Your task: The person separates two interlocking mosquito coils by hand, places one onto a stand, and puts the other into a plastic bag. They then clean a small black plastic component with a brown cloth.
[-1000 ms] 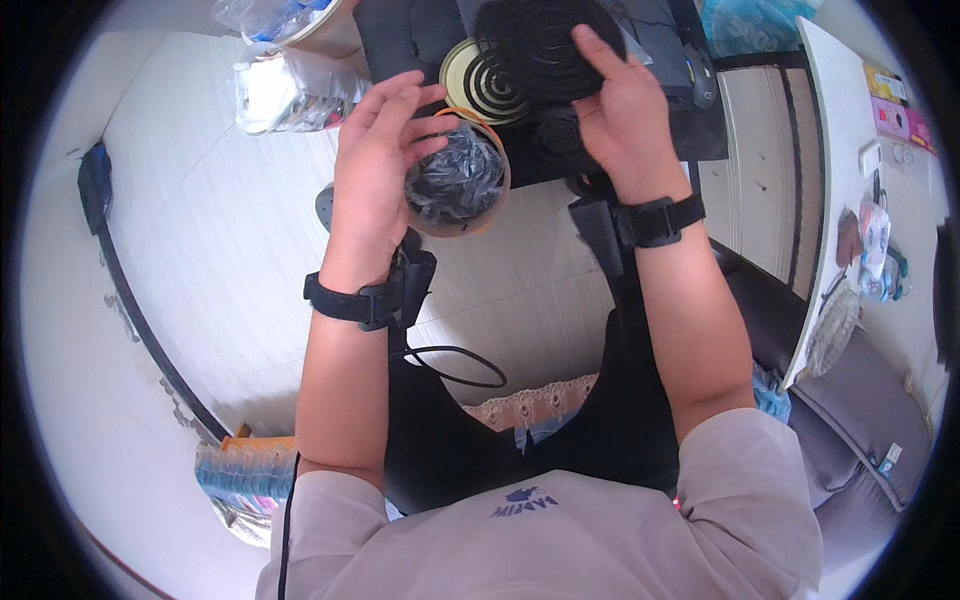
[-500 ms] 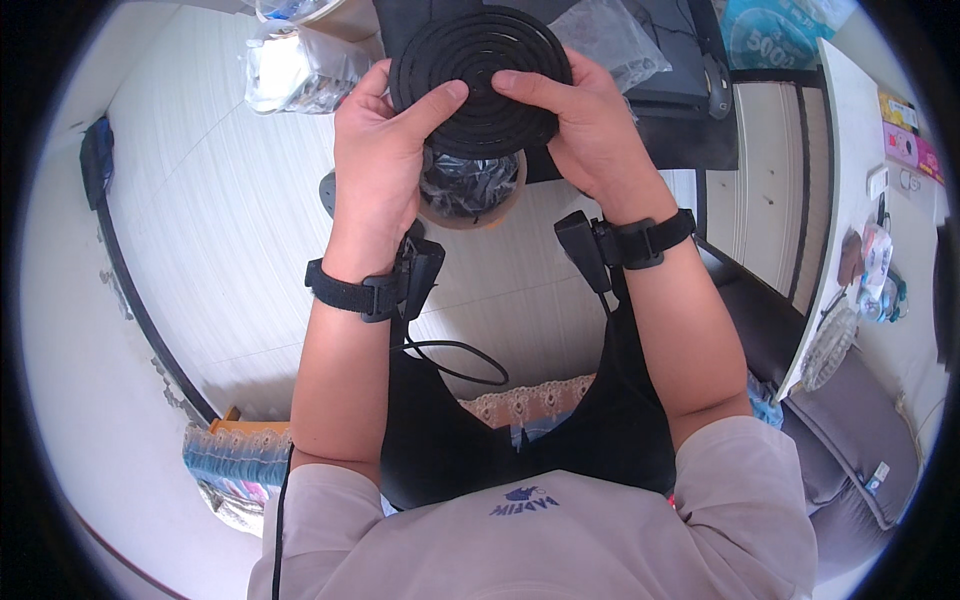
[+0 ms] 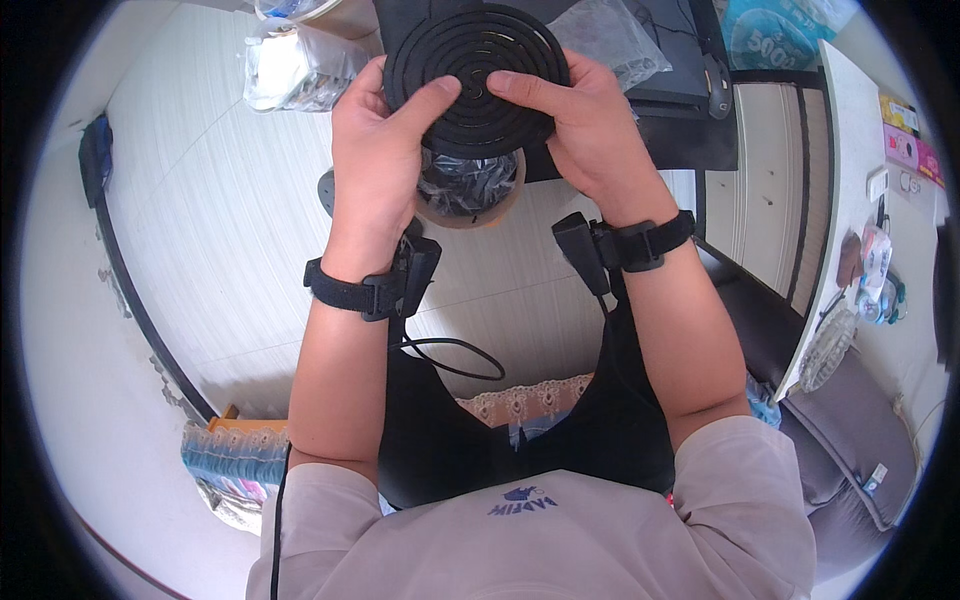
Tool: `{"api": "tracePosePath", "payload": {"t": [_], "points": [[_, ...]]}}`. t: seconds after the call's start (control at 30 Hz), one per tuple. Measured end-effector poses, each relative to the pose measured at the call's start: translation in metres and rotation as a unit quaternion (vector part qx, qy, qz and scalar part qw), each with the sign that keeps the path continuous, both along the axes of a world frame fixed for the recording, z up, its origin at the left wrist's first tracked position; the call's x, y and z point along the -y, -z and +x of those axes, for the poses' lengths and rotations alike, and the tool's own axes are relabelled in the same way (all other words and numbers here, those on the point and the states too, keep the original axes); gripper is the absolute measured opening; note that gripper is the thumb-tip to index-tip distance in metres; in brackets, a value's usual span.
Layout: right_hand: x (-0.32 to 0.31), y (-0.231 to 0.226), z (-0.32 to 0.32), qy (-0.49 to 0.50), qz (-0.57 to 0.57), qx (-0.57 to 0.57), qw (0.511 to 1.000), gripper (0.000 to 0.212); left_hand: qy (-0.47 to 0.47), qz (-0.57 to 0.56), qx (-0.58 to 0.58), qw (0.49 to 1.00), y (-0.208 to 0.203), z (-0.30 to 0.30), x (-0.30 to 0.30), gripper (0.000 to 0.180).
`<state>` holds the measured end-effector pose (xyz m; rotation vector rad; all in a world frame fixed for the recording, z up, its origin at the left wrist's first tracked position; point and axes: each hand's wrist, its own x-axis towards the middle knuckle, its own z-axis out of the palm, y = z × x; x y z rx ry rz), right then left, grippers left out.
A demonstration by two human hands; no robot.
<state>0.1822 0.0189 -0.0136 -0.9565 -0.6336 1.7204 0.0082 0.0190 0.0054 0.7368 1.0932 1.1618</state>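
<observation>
A round black mosquito coil (image 3: 478,125), wound in a flat spiral, is held up between my two hands at the top of the view. My left hand (image 3: 385,125) grips its left side, thumb laid across the face near the middle. On the opposite side my right hand (image 3: 598,125) grips the edge, its thumb also pressing near the centre. The fingers behind the coil are mostly hidden. Light shows through narrow gaps between some of the rings.
Below the coil stands a round bin (image 3: 470,200) with black plastic inside. Behind it a black table (image 3: 690,140) bears a clear plastic bag (image 3: 615,45). Filled clear packaging (image 3: 295,70) sits at upper left. A white table (image 3: 850,130) with small items and a dark sofa (image 3: 840,440) stand at right.
The coil has shifted slightly left and tilted a little, with the gaps between its rings showing more. My thumbs have moved slightly left with it; both hands keep their grip.
</observation>
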Motion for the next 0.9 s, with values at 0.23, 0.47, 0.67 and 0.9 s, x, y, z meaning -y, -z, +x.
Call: {"api": "tracePosePath", "payload": {"t": [0.23, 0.47, 0.67, 0.9], "points": [[-0.004, 0.002, 0.006, -0.008, 0.015, -0.007, 1.0, 0.026, 0.004, -0.06, 0.126, 0.99, 0.002, -0.009, -0.002, 0.028], [-0.005, 0.003, -0.001, 0.03, 0.073, 0.201, 0.976, 0.03, 0.034, -0.044, 0.097, 0.994, 0.003, -0.007, -0.001, 0.023], [-0.007, 0.006, -0.001, 0.06, 0.126, 0.26, 0.956, 0.055, 0.026, -0.058, 0.1, 0.993, 0.005, -0.004, 0.001, 0.023], [-0.004, 0.005, -0.006, 0.096, 0.133, 0.251, 0.954, 0.054, 0.031, -0.049, 0.111, 0.992, 0.005, 0.0, 0.0, 0.024]]}}
